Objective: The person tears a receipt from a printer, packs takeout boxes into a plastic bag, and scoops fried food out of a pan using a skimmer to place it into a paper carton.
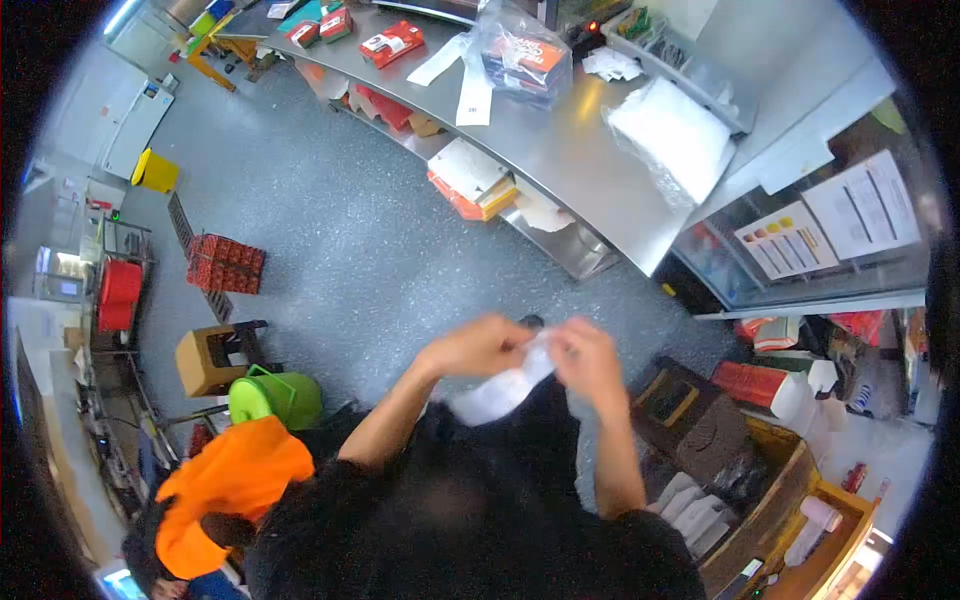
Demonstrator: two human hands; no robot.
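Reaching forward from the black sleeves, both forearms bend inward so the left hand (485, 345) and right hand (590, 362) nearly meet in front of the body, over the speckled grey floor (350, 220). Ahead is a long steel bench (622, 205) with red boxes (392, 43), a clear plastic bag (525, 55) around a red package, and a plump white pack (672, 130) near its right end. Off to the left, a red crate (226, 264) sits on the floor, with a bright green bucket (287, 397) nearer and someone in an orange top (235, 480) next to it. As for the hands — just a small gap apart, fingers curled and pinched on the upper end of a white piece (500, 393), which droops between them toward the lap. Motion blur makes the exact grip hard to read, and I can't tell if it's paper or plastic.
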